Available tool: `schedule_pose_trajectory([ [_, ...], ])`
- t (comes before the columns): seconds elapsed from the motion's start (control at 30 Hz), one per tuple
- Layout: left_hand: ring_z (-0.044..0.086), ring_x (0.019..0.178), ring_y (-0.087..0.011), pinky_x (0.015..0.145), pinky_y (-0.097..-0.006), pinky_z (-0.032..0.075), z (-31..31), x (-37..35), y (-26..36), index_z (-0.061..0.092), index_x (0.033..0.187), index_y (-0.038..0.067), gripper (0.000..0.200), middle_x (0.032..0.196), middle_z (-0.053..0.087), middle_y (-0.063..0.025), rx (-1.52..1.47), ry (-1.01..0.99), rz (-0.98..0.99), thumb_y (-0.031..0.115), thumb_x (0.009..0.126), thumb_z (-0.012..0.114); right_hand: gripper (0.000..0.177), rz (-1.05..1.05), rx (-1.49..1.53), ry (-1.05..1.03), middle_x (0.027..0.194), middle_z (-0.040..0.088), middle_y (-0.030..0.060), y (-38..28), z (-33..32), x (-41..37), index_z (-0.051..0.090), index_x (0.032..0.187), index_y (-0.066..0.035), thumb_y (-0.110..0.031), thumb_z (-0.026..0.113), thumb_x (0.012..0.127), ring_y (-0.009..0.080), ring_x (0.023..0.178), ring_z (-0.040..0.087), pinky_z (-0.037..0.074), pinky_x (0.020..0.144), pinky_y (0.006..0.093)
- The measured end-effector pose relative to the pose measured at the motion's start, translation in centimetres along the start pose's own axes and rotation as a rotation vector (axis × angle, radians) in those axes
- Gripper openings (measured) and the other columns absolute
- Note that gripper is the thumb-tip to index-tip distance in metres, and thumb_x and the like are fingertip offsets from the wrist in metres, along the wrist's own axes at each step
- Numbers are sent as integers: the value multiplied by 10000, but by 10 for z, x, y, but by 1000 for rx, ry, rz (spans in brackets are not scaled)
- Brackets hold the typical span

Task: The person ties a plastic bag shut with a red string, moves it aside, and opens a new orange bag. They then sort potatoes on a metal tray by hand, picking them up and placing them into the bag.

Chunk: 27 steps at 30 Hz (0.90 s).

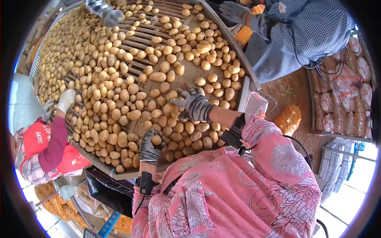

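Observation:
Many loose potatoes (109,95) cover a slatted sorting table (143,32). My left hand (149,150), in a grey-and-black striped glove, is at the near edge with its fingers curled around a small potato (156,139). Farther right, my right hand (195,104) wears the same kind of glove. Its fingers are spread over the potatoes beside a bare patch of board (189,74), and part of the thumb side is hidden. More potatoes (180,137) lie heaped between my two hands.
Co-workers' gloved hands are at the left (66,100), the far side (111,16) and the upper right (235,12). A metal rim (234,43) edges the table. A filled net sack (289,119) stands on the floor at right, near stacked sacks (344,107).

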<state>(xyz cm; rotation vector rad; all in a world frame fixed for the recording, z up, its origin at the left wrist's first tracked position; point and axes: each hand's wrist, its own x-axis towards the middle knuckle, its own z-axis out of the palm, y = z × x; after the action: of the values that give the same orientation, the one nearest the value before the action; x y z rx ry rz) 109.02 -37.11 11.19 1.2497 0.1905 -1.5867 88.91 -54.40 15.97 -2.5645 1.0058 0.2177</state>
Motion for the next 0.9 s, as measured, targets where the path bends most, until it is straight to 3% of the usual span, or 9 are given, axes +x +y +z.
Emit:
schedule_pose_trajectory([
  [0.07, 568, 577, -173, 419, -273, 449, 2, -3, 2, 521, 747, 150, 206, 726, 585, -29, 9, 18, -17, 324, 844, 577, 721, -180, 261, 145, 1369, 336, 175, 28, 16, -5, 361, 1338, -175, -359, 687, 721, 375, 1248, 340, 321, 1015, 447],
  [0.17, 546, 643, -165, 464, -267, 413, -8, -1, 3, 528, 779, 149, 227, 750, 554, -16, 17, -19, -34, 364, 848, 556, 672, 65, 486, 299, 1249, 466, 178, 80, 5, -19, 376, 1316, -112, -327, 650, 741, 324, 1170, 437, 383, 965, 379],
  [0.43, 579, 601, -183, 445, -278, 456, 9, -11, 1, 548, 816, 133, 182, 738, 593, -35, 28, 96, 0, 310, 844, 583, 692, 785, -89, 286, 1318, 351, 197, 111, -13, -25, 350, 1306, -143, -495, 583, 758, 365, 1234, 347, 255, 1022, 474],
  [0.53, 601, 599, -183, 418, -294, 485, 5, -6, -2, 554, 876, 131, 172, 768, 590, -33, 64, 23, 26, 294, 832, 589, 739, 469, -96, -204, 1422, 229, 207, 67, -11, -15, 229, 1374, -157, -419, 587, 783, 393, 1306, 238, 154, 1055, 546],
  [0.57, 604, 605, -184, 425, -295, 488, 4, -7, -2, 558, 888, 129, 174, 774, 591, -32, 67, 34, 28, 291, 832, 587, 719, 342, -86, 128, 1432, 189, 228, 64, 36, -10, 259, 1366, -156, -385, 608, 780, 401, 1314, 211, 164, 1062, 533],
  [0.63, 606, 612, -184, 432, -296, 490, 3, -9, -1, 562, 900, 127, 176, 781, 592, -31, 72, 44, 30, 288, 831, 586, 671, 282, 71, 14, 1467, 134, 169, 29, -7, -41, 331, 1348, -151, -349, 629, 780, 376, 1341, 150, 143, 1088, 483],
  [0.77, 598, 635, -177, 457, -297, 490, 7, -17, -2, 568, 924, 125, 192, 800, 601, -27, 102, 63, 73, 285, 822, 594, 565, 224, 228, 385, 1184, 526, 189, 99, 10, -37, 407, 1276, -131, -323, 614, 786, 285, 1009, 564, 447, 864, 378],
  [0.83, 594, 639, -173, 462, -296, 487, 7, -16, -3, 570, 929, 125, 196, 806, 604, -26, 89, 101, 92, 285, 820, 596, 537, 510, -34, 364, 1030, 608, 162, 136, -14, -41, 408, 1270, -118, -275, 590, 790, 277, 815, 612, 488, 737, 351],
  [0.9, 586, 693, -164, 488, -302, 472, 0, -13, -4, 581, 951, 162, 221, 818, 598, 8, 87, 27, 72, 274, 777, 657, 556, 597, 45, 379, 1137, 554, 188, 192, -11, -26, 396, 1283, -96, -228, 579, 775, 307, 942, 587, 468, 822, 368],
])
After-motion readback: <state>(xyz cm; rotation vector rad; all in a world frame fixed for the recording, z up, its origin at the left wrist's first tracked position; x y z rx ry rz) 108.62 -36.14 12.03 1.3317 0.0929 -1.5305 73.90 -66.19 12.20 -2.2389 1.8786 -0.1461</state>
